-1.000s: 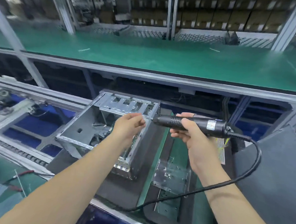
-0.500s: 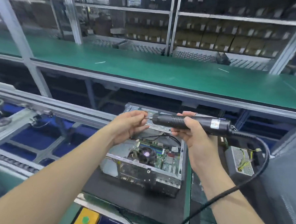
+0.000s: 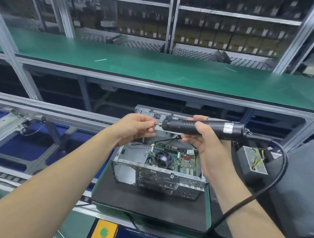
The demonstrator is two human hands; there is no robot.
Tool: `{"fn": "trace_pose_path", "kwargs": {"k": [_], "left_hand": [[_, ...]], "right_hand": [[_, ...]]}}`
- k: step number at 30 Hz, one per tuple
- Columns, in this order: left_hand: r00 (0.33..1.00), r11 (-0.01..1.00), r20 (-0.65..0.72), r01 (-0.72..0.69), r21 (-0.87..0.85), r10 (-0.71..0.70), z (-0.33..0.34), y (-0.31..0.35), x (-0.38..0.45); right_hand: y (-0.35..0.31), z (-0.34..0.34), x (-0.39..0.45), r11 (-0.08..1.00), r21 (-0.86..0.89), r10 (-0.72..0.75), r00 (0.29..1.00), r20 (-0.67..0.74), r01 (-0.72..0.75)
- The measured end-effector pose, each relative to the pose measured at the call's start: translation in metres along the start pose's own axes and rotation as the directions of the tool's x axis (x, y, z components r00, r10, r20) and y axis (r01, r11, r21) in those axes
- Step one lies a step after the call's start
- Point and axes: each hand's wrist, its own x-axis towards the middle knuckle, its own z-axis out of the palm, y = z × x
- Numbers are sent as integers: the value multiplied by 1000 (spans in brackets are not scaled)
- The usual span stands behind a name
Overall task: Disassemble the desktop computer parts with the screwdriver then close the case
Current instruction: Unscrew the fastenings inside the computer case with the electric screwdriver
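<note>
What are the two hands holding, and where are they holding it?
The right hand grips the electric screwdriver around its black body. The left hand pinches something at its tip; too small to tell what.

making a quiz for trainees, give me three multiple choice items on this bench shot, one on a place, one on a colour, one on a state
1. Where is the power supply?
A. right of the computer case
B. on the upper shelf
C. left of the case

2. What colour is the round button at the bottom edge?
A. red
B. green
C. blue

3. What is the left hand doing?
A. resting on the mat
B. lifting the case
C. pinching the electric screwdriver bit

Answers: 1 A, it sits beside the case's right side; 2 B, green in a yellow box; 3 C, fingertips meet at the bit.
</note>
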Motion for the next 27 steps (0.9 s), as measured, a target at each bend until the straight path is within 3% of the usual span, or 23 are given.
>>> {"fn": "trace_pose_path", "kwargs": {"k": [13,20,24,27], "left_hand": [[993,979,14,117,-165,-116,27,-30,7],[991,978,-109,57,-201,-80,44,-24,5],[976,951,-169,81,-298,-136,55,-21,7],[959,957,-213,128,-262,-186,57,-27,12]], "right_hand": [[6,-30,-7,993,9,117,993,-32,-117],[1,-44,-3,985,116,135,989,-58,-128],[-2,-49,1,984,140,118,993,-31,-113],[-1,-53,3,987,123,107,994,-26,-103]]}}
